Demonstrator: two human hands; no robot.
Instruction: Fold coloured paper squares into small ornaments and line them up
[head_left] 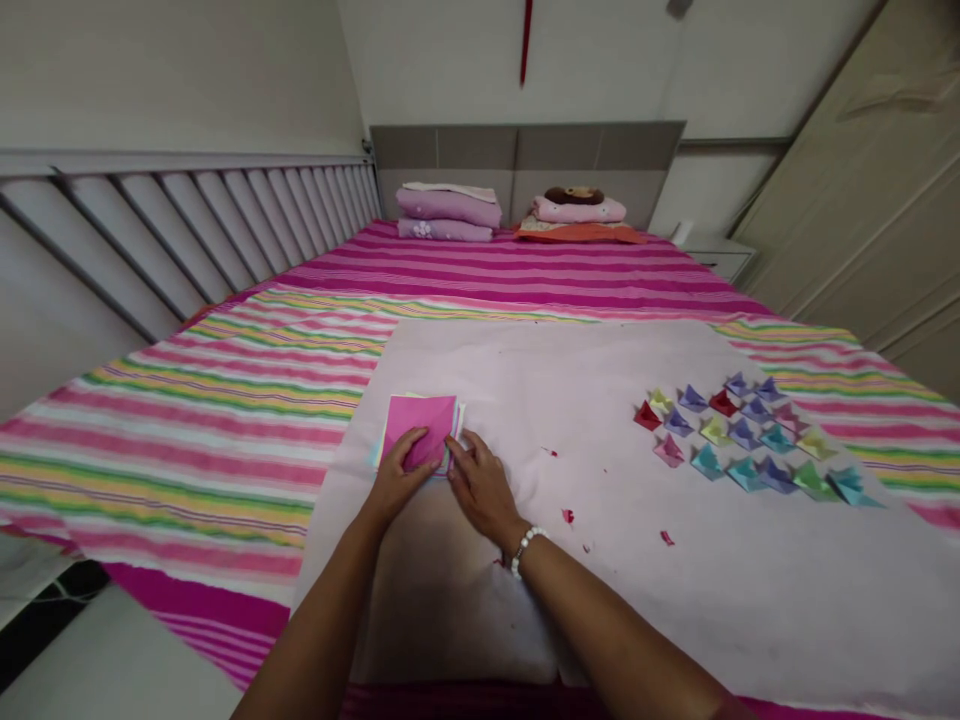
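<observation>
A stack of square coloured paper (420, 412) lies on the pale cloth in front of me, with a bright pink sheet on top. White and light blue edges show under it. My left hand (397, 478) rests on the lower part of the pink sheet, its thumb and forefinger spread apart. At the stack's right edge, my right hand (484, 485) has its fingertips closed on the paper's edge. How many sheets those fingertips hold cannot be made out. A white beaded bracelet (523, 552) circles my right wrist.
Several rows of small folded paper pieces (742, 435) stand at the right on the pale cloth (570, 370). Red paper scraps (568, 517) lie between them and my right hand. Folded purple bedding (448, 207) sits by the headboard (480, 150). A slatted rail (217, 210) borders the left.
</observation>
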